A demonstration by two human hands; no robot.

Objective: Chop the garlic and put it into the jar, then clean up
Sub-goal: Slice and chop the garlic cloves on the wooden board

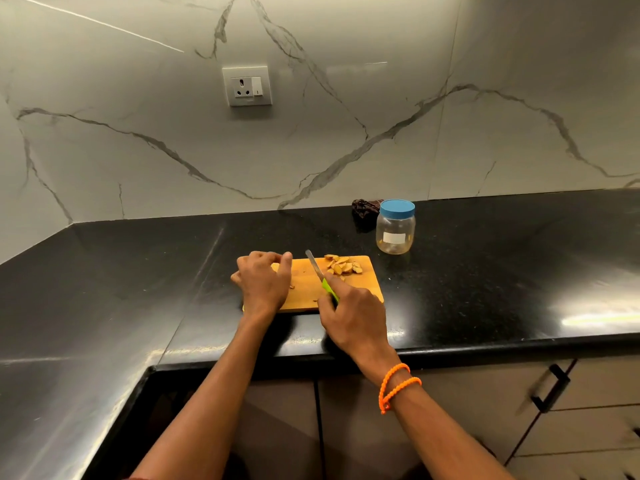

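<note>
looking down near the middle of the frame, we see our right hand [349, 306] wrapped around the green handle of the knife [320, 277], with the blade pointing up and to the left over the wooden board [367, 289]. our left hand [263, 282] sits on the left end of the board with its fingers curled in, and a pale bit shows under them, so we think it pinches a piece of garlic, but we cannot tell for sure. the cut garlic pieces [343, 265] lie in a little pile at the top right of the board, just right of the blade. the jar [395, 227] stands on the black counter [138, 271], up and to the right of the board, and its blue lid [397, 207] is on. what could go wrong? the blade is close to our left fingers, so a fast chop could nick them. the garlic is small and may roll or slip away. the board's near edge is close to the front of the counter, so a hard push could slide it. and the lid must come off first, or the pieces will spill on the counter.
</note>
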